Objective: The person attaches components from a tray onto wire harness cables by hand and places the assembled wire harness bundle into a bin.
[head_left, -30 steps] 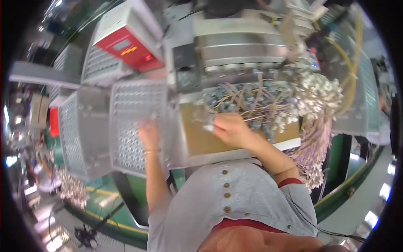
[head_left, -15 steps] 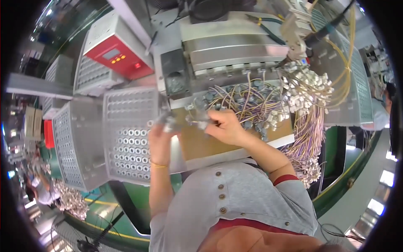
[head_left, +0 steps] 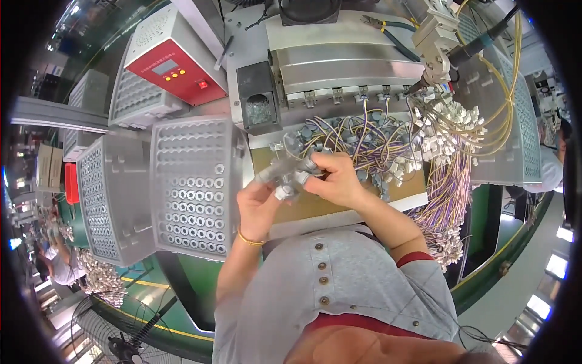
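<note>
A person's two bare hands meet just in front of the chest, above a brown mat [head_left: 315, 209] with a pale edge, on a crowded desk [head_left: 251, 45]; the left hand [head_left: 256, 209] is drawn narrow, thumb and fingers pinched round a small pale part [head_left: 284, 192] with a rounded white end; the right hand [head_left: 334, 181], also narrow, grips a small grey part [head_left: 310, 162] at its fingertips. The held pieces sit close together between the hands — blurred there, so whether they touch, and exactly how many there are, I cannot tell.

Just left of the hands stands a tray [head_left: 194, 145] of round pockets; its nearer rows hold ring-shaped metal pieces [head_left: 193, 209], and most of its farther pockets are bare. Beyond the right hand lies a tangled pile [head_left: 364, 142] of grey round parts with purple and yellow wires; white connectors [head_left: 451, 130] bunch to its right; a long metal fixture [head_left: 348, 70] runs behind.

To handle this well, I would judge, the pinch should be light and near the ends, leaving the meeting faces in plain sight; the pieces should be kept low over the mat, in case one slips — and clear of the wires, which look ready to snag.
</note>
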`<state>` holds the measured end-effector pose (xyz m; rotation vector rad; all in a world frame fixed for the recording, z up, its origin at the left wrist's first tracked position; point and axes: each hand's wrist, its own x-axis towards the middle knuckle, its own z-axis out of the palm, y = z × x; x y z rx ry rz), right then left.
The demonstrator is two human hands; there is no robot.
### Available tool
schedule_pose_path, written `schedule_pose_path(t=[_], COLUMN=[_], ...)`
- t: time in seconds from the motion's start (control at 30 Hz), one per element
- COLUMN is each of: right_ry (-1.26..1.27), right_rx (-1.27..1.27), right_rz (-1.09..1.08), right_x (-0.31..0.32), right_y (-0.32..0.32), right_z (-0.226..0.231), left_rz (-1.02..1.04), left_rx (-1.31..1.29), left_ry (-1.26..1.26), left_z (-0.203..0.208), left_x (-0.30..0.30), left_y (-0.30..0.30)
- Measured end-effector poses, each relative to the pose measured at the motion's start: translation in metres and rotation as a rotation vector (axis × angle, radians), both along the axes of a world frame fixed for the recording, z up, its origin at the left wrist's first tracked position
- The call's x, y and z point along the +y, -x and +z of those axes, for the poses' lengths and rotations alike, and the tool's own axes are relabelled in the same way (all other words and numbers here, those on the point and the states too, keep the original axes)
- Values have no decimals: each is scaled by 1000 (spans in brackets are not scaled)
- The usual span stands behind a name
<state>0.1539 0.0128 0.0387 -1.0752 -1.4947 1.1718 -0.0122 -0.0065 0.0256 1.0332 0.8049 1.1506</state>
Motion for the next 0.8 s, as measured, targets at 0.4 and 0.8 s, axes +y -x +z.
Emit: schedule_pose_path(t=[0.4,0.8], right_ry=[241,141], right_rx=[53,136], right_rz=[46,-256], right_x=[-4,21], right_y=[6,-2], right_z=[-6,-30], left_rz=[98,-139], left_rx=[-232,-548], left_ry=[304,167], left_z=[-5,-12], left_x=[9,12], left_y=[-12,-15])
